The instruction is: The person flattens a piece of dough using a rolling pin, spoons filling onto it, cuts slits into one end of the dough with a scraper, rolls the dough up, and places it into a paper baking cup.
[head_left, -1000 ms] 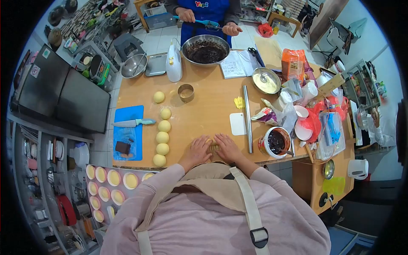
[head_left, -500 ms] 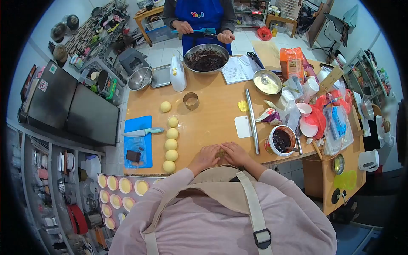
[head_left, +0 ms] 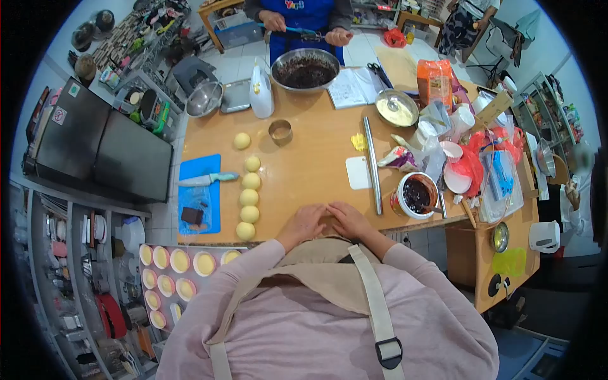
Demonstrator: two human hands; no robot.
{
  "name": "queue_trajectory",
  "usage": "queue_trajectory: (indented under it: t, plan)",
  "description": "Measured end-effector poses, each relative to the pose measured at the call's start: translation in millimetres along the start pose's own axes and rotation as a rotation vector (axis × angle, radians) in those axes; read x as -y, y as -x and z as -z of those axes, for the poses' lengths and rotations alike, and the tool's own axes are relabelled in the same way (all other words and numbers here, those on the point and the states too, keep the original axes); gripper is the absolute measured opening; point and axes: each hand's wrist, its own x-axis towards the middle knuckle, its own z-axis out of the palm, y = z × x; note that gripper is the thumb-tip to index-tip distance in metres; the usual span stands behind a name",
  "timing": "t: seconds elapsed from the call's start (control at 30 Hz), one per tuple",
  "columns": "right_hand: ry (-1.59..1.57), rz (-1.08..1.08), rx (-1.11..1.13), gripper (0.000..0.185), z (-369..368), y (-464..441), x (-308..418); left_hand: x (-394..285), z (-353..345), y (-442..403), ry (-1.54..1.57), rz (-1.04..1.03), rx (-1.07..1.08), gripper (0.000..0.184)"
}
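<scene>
My left hand and my right hand rest at the front edge of the wooden table, fingers stretched out and tips nearly meeting. I see nothing held in either one. To the left of my left hand stands a column of several pale yellow dough balls, the nearest dough ball close to the table edge. Another dough ball sits farther back by a metal ring cutter. Beyond my right hand are a white scraper, a metal tube and a tub of dark filling.
A knife lies across a blue cutting board bearing a dark block. Opposite, a co-worker in a blue apron holds a blue spatula behind a bowl of dark mixture. Pale-filled cups sit at lower left.
The whole view has shifted slightly, with the table appearing higher and farther left. My hands stay at the table edge, their fingertips a little closer together. The dough balls keep their places.
</scene>
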Motion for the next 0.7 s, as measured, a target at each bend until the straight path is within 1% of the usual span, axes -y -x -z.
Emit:
queue_trajectory:
  t: [0.03,0.07,0.13,0.23,0.27,0.33,0.37,0.43,0.47,0.53,0.57,0.63,0.67,0.7]
  plan:
    - [0.008,0.044,-0.031,0.074,1,4,2,-1,-1,2,-0.121,-0.036,-0.124,0.073]
    - [0.011,0.016,-0.087,0.075,1,7,4,-2,-3,6,-0.239,-0.068,-0.243,0.073]
    - [0.028,-0.033,-0.2,0.077,14,-8,17,-4,3,-2,-0.126,0.044,-0.31,0.071]
    - [0.034,-0.11,-0.177,0.077,9,-23,20,4,-5,-5,0.062,0.169,-0.07,0.073]
    - [-0.016,-0.152,-0.006,0.074,16,-24,22,4,-8,-3,0.062,0.125,-0.061,0.073]
    - [-0.063,-0.188,0.044,0.073,10,-13,21,4,-12,1,0.062,0.031,-0.042,0.072]
    - [-0.085,-0.204,0.067,0.073,9,-9,20,4,-13,3,0.1,0.037,-0.003,0.072]
    - [-0.094,-0.138,0.066,0.075,8,6,21,0,-10,8,0.176,0.05,0.07,0.072]
    - [-0.099,-0.105,0.067,0.076,7,11,21,-2,-9,11,0.077,0.015,-0.014,0.071]
    - [-0.071,-0.102,-0.115,0.078,6,12,24,-15,9,16,-0.12,-0.052,-0.179,0.071]
    - [-0.057,-0.101,-0.206,0.078,5,13,26,-15,5,15,-0.061,0.0,-0.245,0.07]
    - [-0.122,-0.235,-0.174,0.078,9,1,30,-10,-5,8,0.053,0.103,-0.379,0.068]
    - [-0.152,-0.301,-0.159,0.078,12,-5,32,-6,-8,8,0.099,0.111,-0.301,0.068]
    - [-0.153,-0.303,-0.087,0.076,14,-8,31,-1,-9,8,0.144,0.117,-0.223,0.068]
